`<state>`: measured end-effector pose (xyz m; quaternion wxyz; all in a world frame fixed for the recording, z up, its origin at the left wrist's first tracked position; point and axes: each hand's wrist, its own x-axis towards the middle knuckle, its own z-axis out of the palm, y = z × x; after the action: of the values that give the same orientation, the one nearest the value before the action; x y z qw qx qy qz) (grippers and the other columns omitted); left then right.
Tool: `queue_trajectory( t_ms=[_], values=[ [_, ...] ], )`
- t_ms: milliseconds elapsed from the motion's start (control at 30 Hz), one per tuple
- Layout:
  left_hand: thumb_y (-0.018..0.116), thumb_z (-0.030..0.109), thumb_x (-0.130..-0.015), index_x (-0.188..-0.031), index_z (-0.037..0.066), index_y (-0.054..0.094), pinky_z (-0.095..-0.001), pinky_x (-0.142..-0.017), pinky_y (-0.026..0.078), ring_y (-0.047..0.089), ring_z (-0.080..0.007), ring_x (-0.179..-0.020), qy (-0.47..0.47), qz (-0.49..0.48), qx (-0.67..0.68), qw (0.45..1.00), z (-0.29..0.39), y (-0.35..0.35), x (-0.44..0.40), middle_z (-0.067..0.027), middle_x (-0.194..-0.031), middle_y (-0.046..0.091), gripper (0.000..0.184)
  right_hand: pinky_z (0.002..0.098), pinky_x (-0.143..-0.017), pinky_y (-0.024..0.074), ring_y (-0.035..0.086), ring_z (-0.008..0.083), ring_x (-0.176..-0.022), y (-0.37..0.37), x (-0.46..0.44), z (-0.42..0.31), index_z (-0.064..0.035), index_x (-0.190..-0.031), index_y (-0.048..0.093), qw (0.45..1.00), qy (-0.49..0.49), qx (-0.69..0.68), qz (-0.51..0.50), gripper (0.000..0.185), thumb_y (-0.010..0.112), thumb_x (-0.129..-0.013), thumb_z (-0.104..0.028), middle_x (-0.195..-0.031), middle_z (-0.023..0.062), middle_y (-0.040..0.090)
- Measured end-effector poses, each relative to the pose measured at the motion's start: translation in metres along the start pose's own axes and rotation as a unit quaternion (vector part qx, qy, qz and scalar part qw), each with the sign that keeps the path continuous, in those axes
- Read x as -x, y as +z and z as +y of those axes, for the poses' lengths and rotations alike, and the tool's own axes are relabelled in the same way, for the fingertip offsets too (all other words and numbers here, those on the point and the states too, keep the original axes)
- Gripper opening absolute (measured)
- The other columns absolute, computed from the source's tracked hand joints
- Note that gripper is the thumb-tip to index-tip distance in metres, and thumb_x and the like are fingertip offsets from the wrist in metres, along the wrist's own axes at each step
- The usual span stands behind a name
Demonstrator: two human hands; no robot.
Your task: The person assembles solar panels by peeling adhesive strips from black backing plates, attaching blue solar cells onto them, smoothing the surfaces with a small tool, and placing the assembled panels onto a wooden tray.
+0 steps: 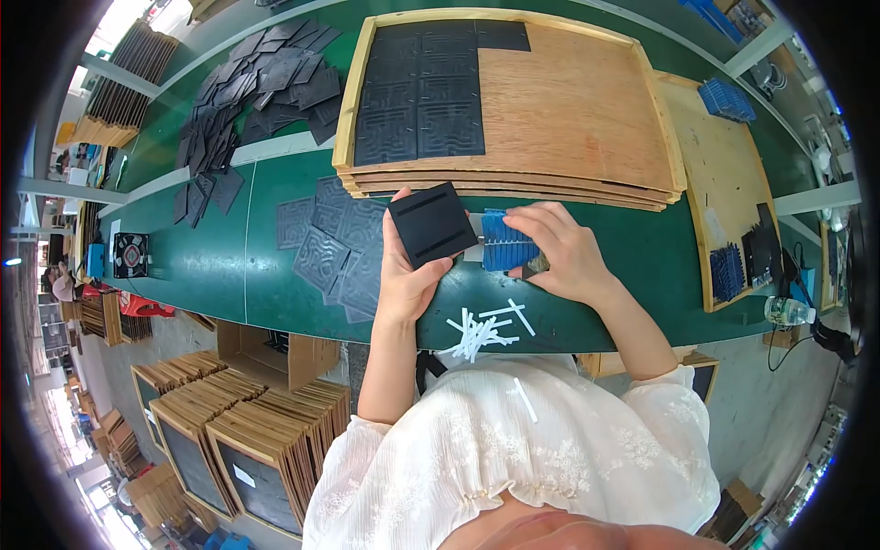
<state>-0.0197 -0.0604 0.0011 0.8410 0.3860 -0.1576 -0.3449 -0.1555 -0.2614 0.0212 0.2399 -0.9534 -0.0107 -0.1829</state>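
Black panel [428, 225] and blue ribbed block [507, 245], held over the green desk [206, 266].
From left to right, we see embossed plates [332, 243] overlapping on the desk; the left hand [403, 282], fingers and thumb closed on the black panel, near the wooden tray [577, 110]; white strips [474, 335] heaped loosely, nearer us; then the blue ribbed block, just beside the panel, with the right hand [570, 252] bent around it.
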Motion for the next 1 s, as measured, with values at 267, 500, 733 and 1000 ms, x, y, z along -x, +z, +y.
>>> queue_trajectory(
  t_ms=[267, 500, 733, 1000],
  values=[
    [0.064, -0.019, -0.069, -0.152, 0.016, 0.023, -0.0530, -0.100, 0.050, 0.052, -0.0397, -0.128, -0.003, 0.017, -0.019, 1.000, -0.002, -0.005, 0.000, -0.0194, -0.141, 0.046, 0.099, 0.0348, -0.075, 0.0579, 0.057, 0.0251, -0.116, -0.009, -0.001, -0.002, -0.0159, -0.126, 0.059, 1.000, -0.010, -0.016, -0.004, 0.071, 0.086, -0.062, -0.029, -0.125, 0.0014, 0.060],
    [0.064, -0.019, -0.068, -0.153, 0.014, 0.024, -0.0440, -0.102, 0.050, 0.054, -0.0288, -0.125, -0.022, 0.028, -0.066, 0.997, -0.008, 0.009, 0.001, -0.0152, -0.140, 0.047, 0.099, 0.0370, -0.078, 0.0572, 0.058, 0.0283, -0.115, -0.031, -0.014, -0.015, -0.0157, -0.128, 0.056, 0.996, -0.039, -0.075, 0.041, 0.074, 0.088, -0.063, -0.031, -0.125, 0.0033, 0.060],
    [0.065, -0.015, -0.067, -0.155, 0.010, 0.019, -0.0331, -0.108, 0.039, 0.046, -0.0193, -0.130, -0.057, -0.044, -0.102, 0.992, -0.023, 0.028, 0.006, -0.0088, -0.140, 0.045, 0.102, 0.0400, -0.086, 0.0544, 0.059, 0.0316, -0.113, -0.026, -0.026, -0.024, -0.0132, -0.127, 0.056, 0.987, -0.060, -0.140, 0.055, 0.076, 0.090, -0.061, -0.030, -0.124, 0.0054, 0.062],
    [0.063, -0.015, -0.066, -0.155, 0.009, 0.019, -0.0332, -0.108, 0.038, 0.045, -0.0191, -0.130, -0.051, -0.056, -0.132, 0.988, -0.019, 0.028, 0.005, -0.0086, -0.139, 0.044, 0.102, 0.0402, -0.090, 0.0532, 0.059, 0.0309, -0.112, -0.020, -0.026, -0.025, -0.0124, -0.125, 0.057, 0.987, -0.042, -0.146, 0.054, 0.072, 0.089, -0.062, -0.028, -0.124, 0.0056, 0.063]
  ],
)
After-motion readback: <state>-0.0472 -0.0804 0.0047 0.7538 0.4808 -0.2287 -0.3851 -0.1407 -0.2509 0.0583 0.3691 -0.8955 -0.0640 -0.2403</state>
